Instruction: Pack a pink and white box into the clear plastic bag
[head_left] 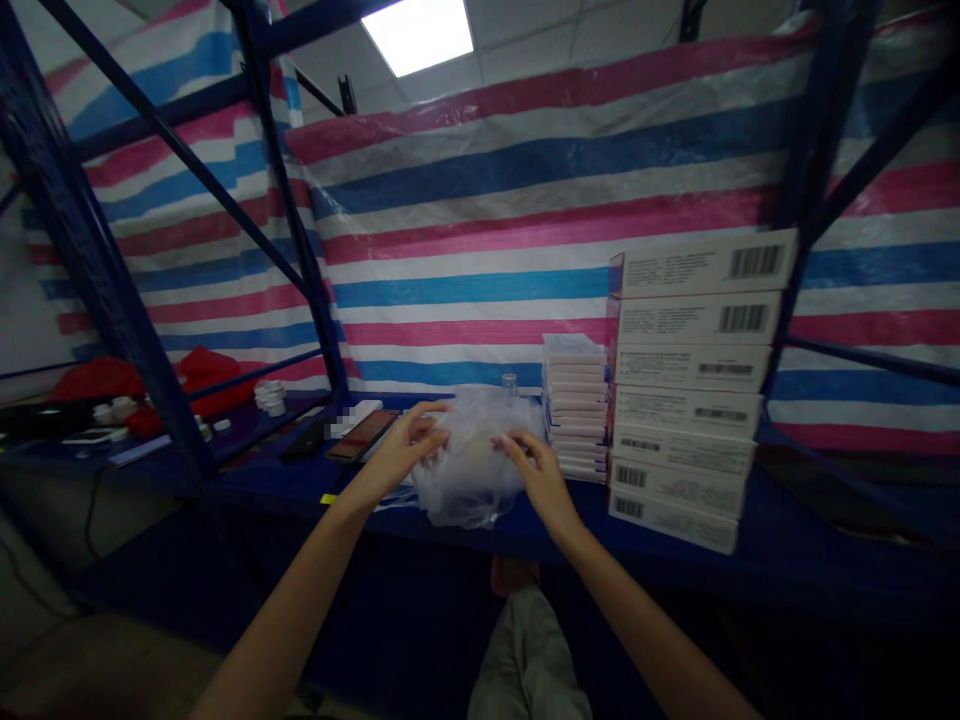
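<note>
I find both hands at a crumpled clear plastic bag (472, 475), which lies on the blue steel shelf (825, 510) directly between them. My left hand (401, 450) is at the bag's left side with its fingers curled over the film. My right hand (538, 480) is at the bag's right side with its fingers bent down onto the top. The hands stand apart, not pressed together, and neither is fully spread. Whether either hand is pinching the film I cannot tell from this view. As I judge it, the step in hand is the handling of the bag itself, and the next move calls for a firm pinch on the film. Just beyond my right hand stands a stack of flat white cartons (574, 405), with a taller stack of white barcoded boxes (686, 390) to the right of it. A small clear glass vial (510, 383) stands behind the bag, beyond my right fingers. Left of my left hand lie a flat brown case (364, 435) and a black smartphone (304, 440). Farther left are white plastic caps (270, 397) and a red cloth (210, 380). A striped tarpaulin (480, 230) hangs beyond my hands.
</note>
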